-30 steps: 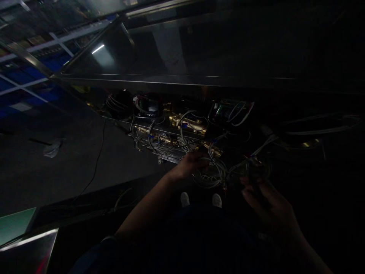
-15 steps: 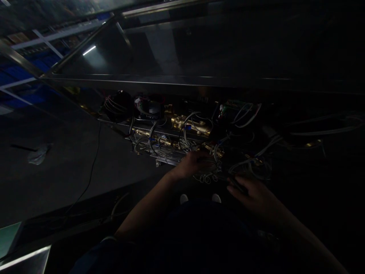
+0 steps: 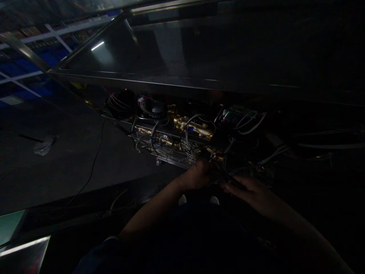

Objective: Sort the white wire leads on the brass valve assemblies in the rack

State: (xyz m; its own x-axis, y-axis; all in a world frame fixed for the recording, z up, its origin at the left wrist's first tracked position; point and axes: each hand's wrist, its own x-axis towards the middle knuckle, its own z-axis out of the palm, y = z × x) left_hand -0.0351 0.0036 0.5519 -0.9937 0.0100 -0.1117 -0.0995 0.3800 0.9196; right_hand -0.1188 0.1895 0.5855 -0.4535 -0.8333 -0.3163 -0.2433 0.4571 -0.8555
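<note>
Wires [image 3: 242, 169] hang near the right end of an open metal housing [image 3: 171, 82] holding brass valves [image 3: 194, 127], where left hand [image 3: 199, 175] and right hand [image 3: 251, 190] meet, grips too dark to tell.

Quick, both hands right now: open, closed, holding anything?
Left hand: curled down among the grey wires; too dark to tell whether it grips any.
Right hand: fingers stretched toward the left hand; any hold cannot be told.

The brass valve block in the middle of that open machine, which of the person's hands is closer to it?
The left hand, just below the brass valve block among the grey wires. The right hand is lower and further right.
</note>
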